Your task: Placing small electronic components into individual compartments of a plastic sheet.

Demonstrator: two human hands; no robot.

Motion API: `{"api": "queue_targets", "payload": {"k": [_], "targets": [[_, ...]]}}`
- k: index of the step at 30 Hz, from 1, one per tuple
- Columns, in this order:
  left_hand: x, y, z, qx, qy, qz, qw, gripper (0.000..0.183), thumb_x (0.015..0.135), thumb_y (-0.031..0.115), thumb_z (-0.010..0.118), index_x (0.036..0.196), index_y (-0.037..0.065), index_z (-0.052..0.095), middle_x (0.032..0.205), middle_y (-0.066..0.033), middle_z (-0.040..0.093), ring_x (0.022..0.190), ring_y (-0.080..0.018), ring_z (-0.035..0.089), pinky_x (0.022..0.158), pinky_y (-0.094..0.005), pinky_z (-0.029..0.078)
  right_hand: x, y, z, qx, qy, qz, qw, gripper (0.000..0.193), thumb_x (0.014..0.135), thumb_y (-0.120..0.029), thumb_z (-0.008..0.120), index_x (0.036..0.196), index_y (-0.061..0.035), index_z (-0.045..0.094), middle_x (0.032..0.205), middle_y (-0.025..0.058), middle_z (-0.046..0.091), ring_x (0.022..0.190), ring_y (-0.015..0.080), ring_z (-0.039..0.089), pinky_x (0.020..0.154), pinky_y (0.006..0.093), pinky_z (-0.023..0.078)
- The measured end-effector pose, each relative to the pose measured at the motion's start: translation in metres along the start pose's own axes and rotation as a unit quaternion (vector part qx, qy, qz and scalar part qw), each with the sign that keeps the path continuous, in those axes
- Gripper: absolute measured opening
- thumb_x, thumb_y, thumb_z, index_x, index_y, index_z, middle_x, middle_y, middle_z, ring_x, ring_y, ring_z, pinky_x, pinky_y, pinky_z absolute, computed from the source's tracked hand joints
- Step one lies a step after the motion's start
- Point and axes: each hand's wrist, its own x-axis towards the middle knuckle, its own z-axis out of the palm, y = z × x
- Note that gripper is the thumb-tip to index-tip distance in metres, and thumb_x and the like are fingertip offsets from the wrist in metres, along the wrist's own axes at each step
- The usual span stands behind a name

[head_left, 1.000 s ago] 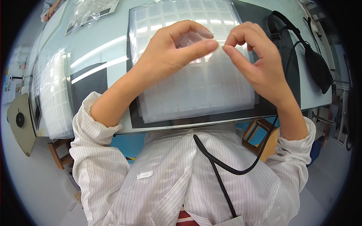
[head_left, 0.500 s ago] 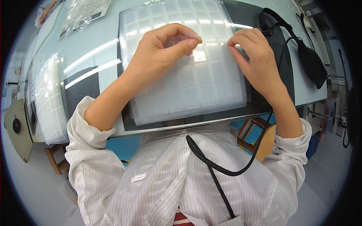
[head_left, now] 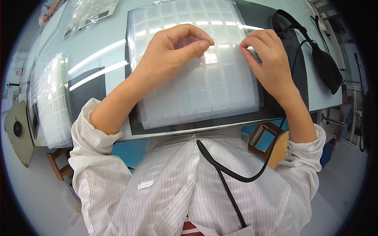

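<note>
My left hand (head_left: 173, 51) hovers over a stack of clear plastic sheets (head_left: 197, 98) divided into small rectangular pockets. Its thumb and forefinger pinch a small piece of clear plastic film (head_left: 186, 41), part of which shows inside the curled palm. To the right, above the stack's right edge, is my right hand (head_left: 269, 59). Thumb and fingertips there are drawn together, and whatever they may hold is too small to make out. A gap separates the two hands. Beneath the stack lies a dark mat (head_left: 173, 129).
Another stack of clear pocket sheets (head_left: 51, 102) lies at the left. Crumpled clear bags (head_left: 88, 17) sit at the far left. A black strap with a pouch (head_left: 326, 67) rests on the right. A black cable (head_left: 246, 179) hangs before me. Another person's hand (head_left: 47, 17) shows far left.
Both hands keep nearly the same pose, the left still pinching the clear film. The whole view has shifted very slightly.
</note>
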Motion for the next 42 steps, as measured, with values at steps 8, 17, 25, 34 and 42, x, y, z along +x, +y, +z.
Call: {"api": "queue_targets", "payload": {"k": [8,17,25,34,42], "targets": [[-0.008,0.011,0.005,0.051,-0.033,0.007,0.998,0.022,0.096,0.026,0.071,0.108,0.007,0.071,0.092,0.0046,0.066,0.083,-0.0025,0.055,0.068,-0.0182,0.041,0.028,-0.042,-0.022,0.277,-0.044,0.071,0.957,0.005,0.091,-0.005,0.067,0.095,-0.0039,0.065,0.090,0.0005,0.061,0.081,0.0113,0.054,0.071,0.0255,0.038],[-0.003,-0.005,-0.002,-0.012,-0.008,0.011,1.000,0.020,0.097,0.027,0.071,0.107,0.010,0.071,0.093,0.0060,0.066,0.082,-0.0017,0.055,0.065,-0.0168,0.038,-0.016,-0.031,-0.024,0.064,-0.051,0.064,0.995,0.015,0.084,0.003,0.070,0.099,-0.0001,0.070,0.094,0.0080,0.066,0.088,0.0229,0.061,0.078,0.0334,0.049],[-0.003,-0.002,-0.004,-0.013,-0.018,0.005,1.000,0.021,0.098,0.023,0.068,0.107,0.004,0.072,0.098,-0.0011,0.071,0.089,-0.0108,0.064,0.084,-0.0262,0.051,-0.027,-0.027,-0.024,0.064,-0.077,0.055,0.993,0.018,0.080,0.003,0.073,0.097,-0.0009,0.070,0.099,0.0087,0.067,0.096,0.0270,0.062,0.084,0.0360,0.051],[-0.004,-0.001,-0.003,-0.001,-0.027,0.005,1.000,0.021,0.098,0.023,0.067,0.107,0.005,0.072,0.098,-0.0008,0.071,0.088,-0.0101,0.063,0.083,-0.0254,0.050,-0.028,-0.026,-0.021,0.064,-0.050,0.048,0.996,0.015,0.080,0.000,0.075,0.094,-0.0010,0.069,0.100,0.0088,0.067,0.098,0.0271,0.061,0.086,0.0371,0.051],[-0.005,0.000,-0.004,0.002,-0.025,0.008,1.000,0.020,0.098,0.022,0.068,0.107,0.005,0.072,0.099,-0.0014,0.071,0.089,-0.0105,0.064,0.084,-0.0258,0.051,-0.027,-0.027,-0.020,0.042,-0.033,0.023,0.998,0.016,0.079,0.001,0.076,0.094,-0.0016,0.068,0.098,0.0077,0.067,0.097,0.0270,0.061,0.085,0.0368,0.050]]}}
